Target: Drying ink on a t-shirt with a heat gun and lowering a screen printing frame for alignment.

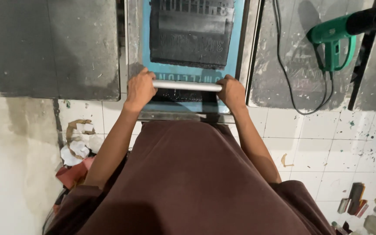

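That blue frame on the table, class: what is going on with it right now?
A person in a brown garment grips a silver bar with the left hand and right hand, one at each end. The bar lies across the near end of the blue frame, over dark ink. A green heat gun rests on the table to the right, its black cord trailing. Paper scraps lie on the tiled floor.

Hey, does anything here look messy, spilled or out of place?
Yes. Torn paper scraps lie heaped on the tiled floor at lower left, and dark paint specks spatter the tiles at right. The heat gun lies on its side, its cord trailing loose. Both hands grip the bar evenly.
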